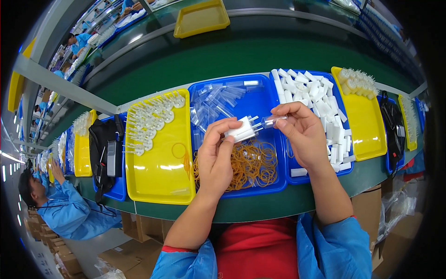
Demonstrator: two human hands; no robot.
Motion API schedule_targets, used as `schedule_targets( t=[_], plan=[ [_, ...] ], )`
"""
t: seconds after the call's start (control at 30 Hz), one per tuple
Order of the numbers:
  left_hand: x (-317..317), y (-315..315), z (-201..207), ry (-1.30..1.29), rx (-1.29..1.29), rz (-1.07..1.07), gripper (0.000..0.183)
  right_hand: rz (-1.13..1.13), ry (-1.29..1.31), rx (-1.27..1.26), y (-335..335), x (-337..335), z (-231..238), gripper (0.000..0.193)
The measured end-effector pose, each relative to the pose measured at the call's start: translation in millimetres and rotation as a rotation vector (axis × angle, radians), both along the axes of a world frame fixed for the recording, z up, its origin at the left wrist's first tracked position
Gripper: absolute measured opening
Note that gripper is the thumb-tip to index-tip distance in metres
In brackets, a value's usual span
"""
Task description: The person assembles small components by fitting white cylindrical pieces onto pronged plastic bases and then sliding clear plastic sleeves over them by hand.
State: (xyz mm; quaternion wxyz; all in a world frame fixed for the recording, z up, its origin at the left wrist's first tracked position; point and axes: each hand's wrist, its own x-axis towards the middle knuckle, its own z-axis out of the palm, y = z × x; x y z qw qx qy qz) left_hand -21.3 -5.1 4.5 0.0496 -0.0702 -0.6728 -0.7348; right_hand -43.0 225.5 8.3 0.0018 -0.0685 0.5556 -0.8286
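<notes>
Above the middle blue tray (259, 104), my two hands are close together. My left hand (216, 160) pinches a white block-shaped piece (241, 132) between thumb and fingers; several thin prongs stick out of its right side. The exact kind of piece is unclear. Between the thumb and fingers of my right hand (306, 137) is a short clear plastic sleeve (271, 121), its left end right by the prongs. Loose orange rubber bands (253, 169) lie in the tray below my hands, with clear plastic sleeves (216, 102) behind them.
White blocks (316, 93) fill the blue tray at right. Yellow trays (158, 179) stand on both sides; the left one holds clear pronged pieces (148, 125) and a rubber band. Farther left, a black bag (104, 153) lies in a tray; a co-worker in blue (67, 209) sits beyond.
</notes>
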Motion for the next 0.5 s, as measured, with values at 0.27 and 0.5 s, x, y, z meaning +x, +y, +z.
schedule_targets(
  t=[0.27,0.5],
  plan=[
    [0.0,-1.6,-2.6,0.113,-0.067,0.001,0.030,0.027,0.042,0.086,2.0,1.9,3.8,0.026],
    [-0.1,0.9,-1.7,0.089,-0.026,-0.008,0.030,-0.030,0.092,0.135,4.8,0.2,2.5,0.025]
  ],
)
